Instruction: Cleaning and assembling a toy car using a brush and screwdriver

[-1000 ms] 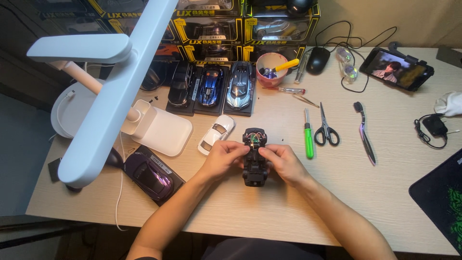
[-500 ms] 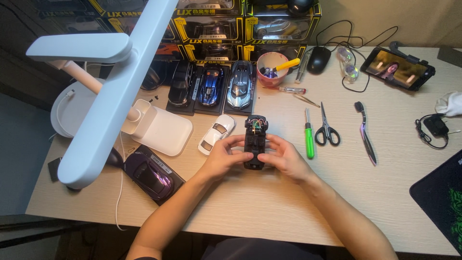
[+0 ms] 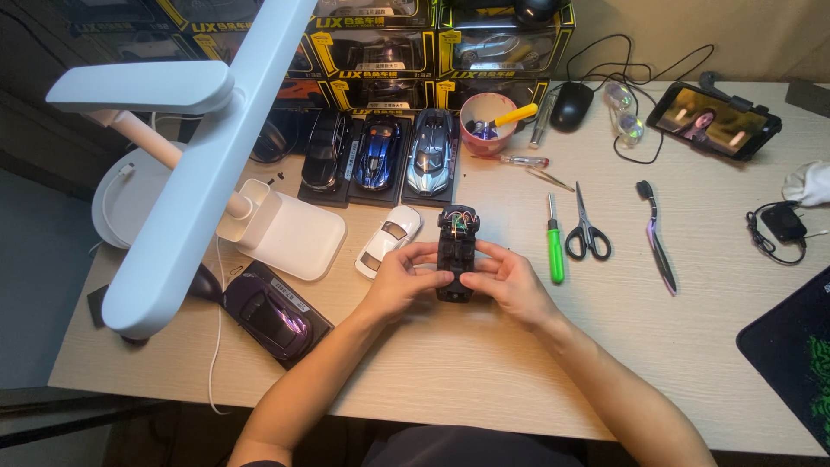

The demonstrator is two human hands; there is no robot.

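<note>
1. The left hand point(image 3: 399, 278) and the right hand point(image 3: 506, 281) are gripping a small black toy car chassis point(image 3: 456, 252) from either side, fingers curled closed around its lower half, thumbs pressing on top. The chassis is sitting just above the wooden desk point(image 3: 484, 363), directly in front of the white toy car point(image 3: 390, 239), which is lying just to its left.
2. The chassis is looking like hard black plastic, long and boxy, with thin coloured wires and small metal parts showing at its far end.
3. Risk, as I judge it: those exposed wires are looking fine and loosely routed, so a thumb sliding forward could be snagging or tearing one off.
4. Another risk: the grip is covering only the near half, so twisting pressure could be making the chassis slip out and knock the white toy car just beside it.
5. Right of the chassis, a green-handled screwdriver point(image 3: 554, 245) is lying near, with smooth plastic grip and thin steel shaft; the black-handled scissors point(image 3: 588, 232) are lying just beyond it. A sweeping right elbow could be pushing either away.
6. Beyond the chassis, three glossy model cars point(image 3: 378, 158) are standing on black bases, and a pink cup point(image 3: 486, 117) is holding tools.
</note>
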